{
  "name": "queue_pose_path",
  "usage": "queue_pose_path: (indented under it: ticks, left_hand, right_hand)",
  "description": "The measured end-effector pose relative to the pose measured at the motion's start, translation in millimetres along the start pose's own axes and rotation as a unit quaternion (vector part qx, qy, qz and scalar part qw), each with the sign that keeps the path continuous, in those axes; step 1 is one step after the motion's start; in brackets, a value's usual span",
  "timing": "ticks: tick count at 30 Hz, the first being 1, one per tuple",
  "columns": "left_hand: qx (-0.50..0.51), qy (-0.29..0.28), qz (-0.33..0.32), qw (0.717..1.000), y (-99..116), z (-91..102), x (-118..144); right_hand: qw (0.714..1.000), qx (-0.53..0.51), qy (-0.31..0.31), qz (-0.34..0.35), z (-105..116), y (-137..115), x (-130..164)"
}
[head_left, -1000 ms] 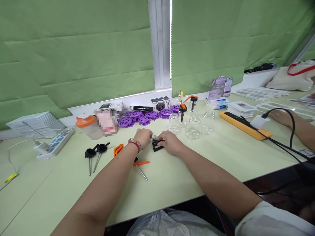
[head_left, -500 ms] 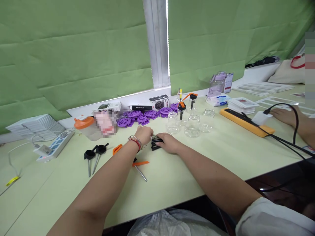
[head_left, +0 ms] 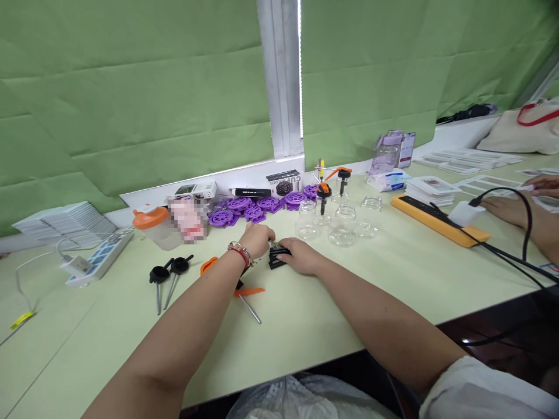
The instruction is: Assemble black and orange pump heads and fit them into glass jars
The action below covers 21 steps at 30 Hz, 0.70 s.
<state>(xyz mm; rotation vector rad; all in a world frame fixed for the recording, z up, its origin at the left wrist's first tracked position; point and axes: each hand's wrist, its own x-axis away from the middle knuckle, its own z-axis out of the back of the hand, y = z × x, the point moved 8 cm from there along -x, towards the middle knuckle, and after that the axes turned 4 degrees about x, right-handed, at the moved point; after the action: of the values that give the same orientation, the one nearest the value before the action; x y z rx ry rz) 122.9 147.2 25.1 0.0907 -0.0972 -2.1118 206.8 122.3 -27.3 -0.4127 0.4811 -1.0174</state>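
My right hand is closed on a small black plastic block on the table, holding it by its right side. Small pale, metallic-looking bits show along the block's top; they are too small to name. My left hand has its fingers pinched together against the block's left upper edge, and whatever they hold is hidden. An orange-handled piece with a metal rod lies below my left wrist. Farther left are two black cups on metal rods. An orange loop is partly hidden by my left forearm.
Purple plastic wheel-like parts spread behind my hands. Glass jars and grinder parts with orange cranks stand to the right. Beyond are an orange power strip with cables and another person's hands. A white power strip lies left.
The view has shifted slightly. My hands stay at the black block almost unmoved, and a second hand of the other person shows at the right edge.
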Motion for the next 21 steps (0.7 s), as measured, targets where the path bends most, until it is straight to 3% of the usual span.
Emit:
queue_pose_path:
  ticks: [11,21]
  left_hand:
    - [0.042,0.012,0.054,0.998,-22,3.6,-7]
    - [0.022,0.002,0.084,0.996,-30,-21.4,-31]
  right_hand:
    - [1.000,0.010,-0.005,0.007,0,-1,0]
    - [1.000,-0.008,-0.003,0.009,2,0,2]
